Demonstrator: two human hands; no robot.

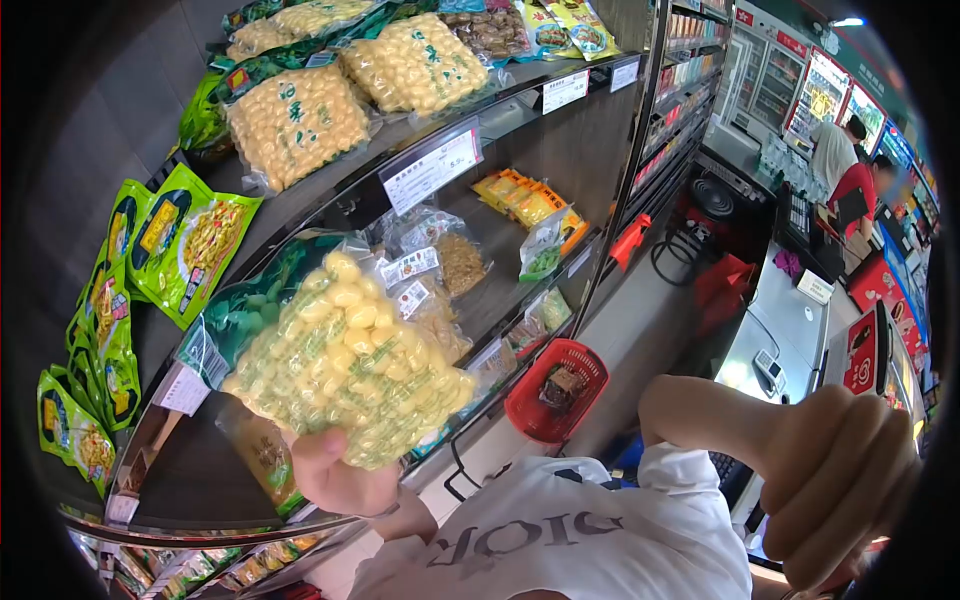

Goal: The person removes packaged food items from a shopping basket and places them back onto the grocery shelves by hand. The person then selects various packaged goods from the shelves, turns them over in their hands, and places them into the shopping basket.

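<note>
Evidently clamping the left hand (350,485) on the lower edge of a sealed packet (350,365) of pale-yellow kernels, pressing thumb to the front, hiding the other fingers behind, holding it tilted before the shelves (505,280). Probably feeling dense, firm and slick-filmed, hardly fragile; likely rewarding a broad grip from beneath. Bending the right arm (715,420), bunching the right hand (840,475) into a fist, fingers together. Looking past a red basket (540,425) on the floor (620,345) toward a bench (785,328) and, farther off, a person in red (860,182).

Grey wall (115,110), dark shelves (190,485), lit fridges (818,95)
</note>
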